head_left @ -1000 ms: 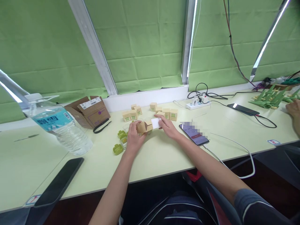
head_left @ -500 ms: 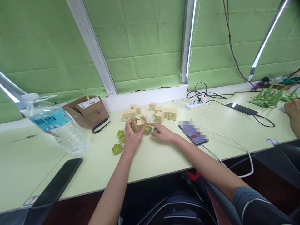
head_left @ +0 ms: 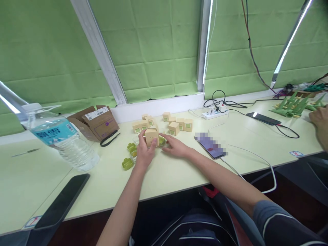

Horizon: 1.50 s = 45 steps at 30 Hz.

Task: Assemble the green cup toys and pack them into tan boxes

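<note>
Head view, only one: left hand (head_left: 145,153) has its fingers and thumb clamped on a small cardboard box (head_left: 152,137), thumb on the near face, box over the middle of the table (head_left: 169,181), in front of the back clusters. Right hand (head_left: 176,147) is just right of it, index and thumb apart around a green-lidded clear container (head_left: 162,141); can't tell whether they press on it. Step in hand looks like pairing box and container, my read. To do it well: hold the box by its sides without squeezing the walls in, keep its mouth free of the thumb, take the container by its rim and keep it level. Can't tell from here if the box top is open. Edges and room: front edge (head_left: 143,200) runs under both forearms; bare tabletop between the hands and that edge is the best space to work. Tighter elsewhere: green clover-shaped pieces (head_left: 127,164) just left of the left hand, right box cluster (head_left: 180,124) and left box cluster (head_left: 140,126) behind. Phone (head_left: 211,146) lies near the right forearm, with a white cable (head_left: 258,158) looping past it; elbow swings that way could snag.
</note>
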Tool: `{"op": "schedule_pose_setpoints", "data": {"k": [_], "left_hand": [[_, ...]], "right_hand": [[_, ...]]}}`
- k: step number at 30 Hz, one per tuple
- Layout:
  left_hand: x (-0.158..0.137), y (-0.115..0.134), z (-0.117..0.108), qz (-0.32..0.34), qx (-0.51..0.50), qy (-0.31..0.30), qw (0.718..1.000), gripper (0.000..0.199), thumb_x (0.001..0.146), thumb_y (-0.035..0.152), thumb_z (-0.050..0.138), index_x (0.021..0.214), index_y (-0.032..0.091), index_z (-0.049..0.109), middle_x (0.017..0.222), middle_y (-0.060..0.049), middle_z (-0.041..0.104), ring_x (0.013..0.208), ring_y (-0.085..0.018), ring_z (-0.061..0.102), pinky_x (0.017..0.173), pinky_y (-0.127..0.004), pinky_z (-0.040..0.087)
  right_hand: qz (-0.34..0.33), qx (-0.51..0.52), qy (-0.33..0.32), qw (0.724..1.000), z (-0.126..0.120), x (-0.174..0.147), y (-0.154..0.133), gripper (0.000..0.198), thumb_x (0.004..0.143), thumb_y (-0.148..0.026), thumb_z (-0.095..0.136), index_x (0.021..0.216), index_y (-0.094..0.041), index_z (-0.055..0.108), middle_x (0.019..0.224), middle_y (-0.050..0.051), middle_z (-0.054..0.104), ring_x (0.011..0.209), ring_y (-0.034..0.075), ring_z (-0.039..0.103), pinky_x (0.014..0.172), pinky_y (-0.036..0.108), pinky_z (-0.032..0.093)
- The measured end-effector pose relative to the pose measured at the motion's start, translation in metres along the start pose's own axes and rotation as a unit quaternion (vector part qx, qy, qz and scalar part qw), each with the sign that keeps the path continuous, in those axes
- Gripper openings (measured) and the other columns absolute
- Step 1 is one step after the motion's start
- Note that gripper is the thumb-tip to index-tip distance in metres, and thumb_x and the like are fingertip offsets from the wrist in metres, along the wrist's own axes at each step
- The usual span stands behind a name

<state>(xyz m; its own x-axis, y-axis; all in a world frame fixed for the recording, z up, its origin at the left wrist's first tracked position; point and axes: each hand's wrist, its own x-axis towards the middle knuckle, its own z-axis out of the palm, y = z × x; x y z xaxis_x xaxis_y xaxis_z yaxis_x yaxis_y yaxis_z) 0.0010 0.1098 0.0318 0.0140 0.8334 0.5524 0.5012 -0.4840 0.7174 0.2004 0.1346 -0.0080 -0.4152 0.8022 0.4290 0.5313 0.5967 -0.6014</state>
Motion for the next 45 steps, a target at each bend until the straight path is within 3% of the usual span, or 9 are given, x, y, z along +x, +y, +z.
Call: {"op": "schedule_pose_setpoints", "data": {"k": [3,7,14,18,24,31,36,40,45], "left_hand": [[0.0,-0.001,0.001,0.016,-0.028,-0.005,0.999,0.061,0.096,0.056,0.051,0.145,0.023,0.037,0.121,-0.012,0.069,0.098,-0.024,0.071,0.083,-0.038,0.057],[-0.001,-0.004,0.002,0.063,-0.046,-0.027,0.997,0.057,0.099,0.054,0.045,0.146,0.023,0.034,0.124,-0.012,0.067,0.106,-0.024,0.07,0.088,-0.038,0.057],[-0.003,-0.004,0.002,0.058,-0.055,-0.059,0.995,0.06,0.099,0.059,0.042,0.144,0.02,0.037,0.131,-0.014,0.064,0.11,-0.025,0.067,0.093,-0.038,0.054],[-0.004,-0.001,0.0,0.039,-0.061,-0.064,0.995,0.059,0.098,0.059,0.043,0.142,0.021,0.039,0.133,-0.013,0.063,0.112,-0.026,0.065,0.095,-0.039,0.052],[-0.004,0.001,0.0,0.041,-0.078,-0.066,0.994,0.056,0.098,0.057,0.044,0.141,0.022,0.04,0.131,-0.014,0.064,0.111,-0.027,0.066,0.093,-0.04,0.053],[-0.004,0.002,-0.001,0.034,-0.08,-0.074,0.994,0.059,0.097,0.058,0.045,0.143,0.019,0.04,0.129,-0.014,0.064,0.111,-0.027,0.065,0.094,-0.039,0.051],[-0.007,0.009,-0.006,0.09,-0.093,-0.172,0.977,0.058,0.095,0.056,0.051,0.141,0.02,0.046,0.129,-0.011,0.064,0.11,-0.026,0.062,0.095,-0.037,0.047],[-0.01,0.015,-0.01,0.118,-0.083,-0.258,0.955,0.055,0.094,0.055,0.053,0.139,0.022,0.053,0.128,-0.009,0.064,0.105,-0.026,0.061,0.092,-0.036,0.045],[-0.011,0.017,-0.011,0.104,-0.093,-0.29,0.947,0.056,0.091,0.056,0.057,0.134,0.021,0.052,0.113,-0.008,0.066,0.095,-0.024,0.061,0.084,-0.033,0.045]], "right_hand": [[-0.037,-0.034,-0.004,0.999,0.003,0.002,-0.002,0.07,0.088,-0.033,0.069,0.151,-0.023,0.04,0.149,0.016,0.051,0.13,0.032,0.053,0.109,0.048,0.042],[-0.062,-0.034,-0.008,0.997,0.0,0.002,-0.005,0.06,0.088,-0.031,0.069,0.143,-0.02,0.046,0.137,0.015,0.06,0.122,0.03,0.057,0.103,0.045,0.045],[-0.022,0.019,0.011,1.0,-0.01,-0.001,0.003,0.042,0.087,-0.029,0.067,0.125,-0.022,0.052,0.115,0.008,0.066,0.1,0.024,0.062,0.086,0.037,0.048],[-0.007,0.041,0.022,0.999,-0.015,-0.003,0.009,0.048,0.084,-0.032,0.07,0.128,-0.025,0.052,0.115,0.007,0.067,0.103,0.024,0.062,0.085,0.036,0.049],[0.001,0.095,0.115,0.989,-0.024,-0.001,0.004,0.051,0.085,-0.036,0.071,0.132,-0.025,0.056,0.122,0.008,0.066,0.105,0.023,0.064,0.087,0.037,0.052],[0.012,0.241,0.191,0.952,-0.026,0.004,0.004,0.053,0.086,-0.048,0.072,0.131,-0.024,0.058,0.119,0.009,0.067,0.105,0.022,0.066,0.091,0.038,0.054],[-0.005,0.345,0.191,0.919,-0.023,0.007,0.007,0.057,0.085,-0.053,0.073,0.132,-0.026,0.056,0.121,0.009,0.067,0.113,0.023,0.064,0.096,0.037,0.053],[0.002,0.397,0.202,0.895,-0.025,0.009,0.004,0.058,0.081,-0.051,0.078,0.129,-0.027,0.057,0.112,0.006,0.07,0.105,0.021,0.067,0.094,0.036,0.053],[0.034,0.433,0.19,0.881,-0.031,0.006,-0.002,0.056,0.078,-0.051,0.08,0.124,-0.027,0.061,0.106,0.004,0.07,0.095,0.019,0.067,0.085,0.033,0.056]]}}
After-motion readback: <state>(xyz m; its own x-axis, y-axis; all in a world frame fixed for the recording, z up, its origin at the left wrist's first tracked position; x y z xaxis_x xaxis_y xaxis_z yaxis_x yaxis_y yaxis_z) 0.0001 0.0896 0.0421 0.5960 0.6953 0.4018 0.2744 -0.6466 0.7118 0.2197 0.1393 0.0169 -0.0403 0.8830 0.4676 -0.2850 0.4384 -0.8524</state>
